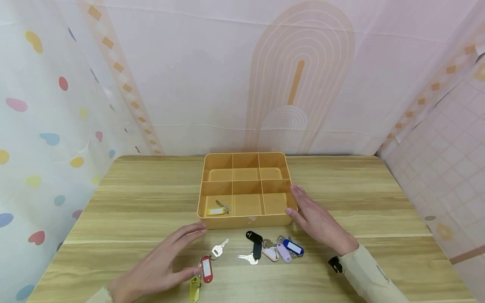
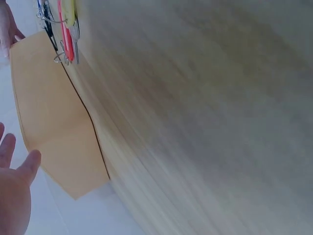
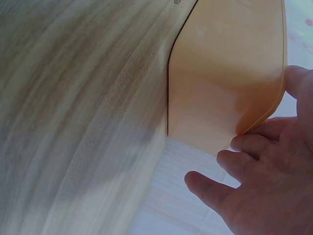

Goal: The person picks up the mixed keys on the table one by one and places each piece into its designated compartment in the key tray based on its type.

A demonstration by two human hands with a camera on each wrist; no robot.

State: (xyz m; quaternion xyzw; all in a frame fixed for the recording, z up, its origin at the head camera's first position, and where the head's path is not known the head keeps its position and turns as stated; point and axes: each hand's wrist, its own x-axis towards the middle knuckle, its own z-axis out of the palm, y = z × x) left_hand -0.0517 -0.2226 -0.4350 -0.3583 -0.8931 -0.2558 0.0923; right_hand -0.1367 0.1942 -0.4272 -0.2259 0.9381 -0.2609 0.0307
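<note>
A yellow-orange divided organizer box [image 1: 242, 221] stands on the table, with six compartments. In its front left compartment lies a key with a yellow tag [image 1: 216, 211]. My right hand [image 1: 322, 221] rests at the box's front right corner, thumb at the rim and fairly straight fingers along the side wall. My left hand [image 1: 161, 261] hovers, fingers spread, just off the front left corner. Beside its thumb lie a red key tag [image 1: 206, 269] with a key [image 1: 219, 249] and a second yellow key tag [image 1: 195, 288], partly cut off by the frame.
In front of the box lies a cluster of keys with black tags [image 1: 257, 250], a pinkish tag [image 1: 270, 253], a lilac tag [image 1: 283, 253] and a blue tag [image 1: 293, 247]. A patterned cloth [image 1: 212, 92] hangs behind the wooden table [image 1: 360, 189].
</note>
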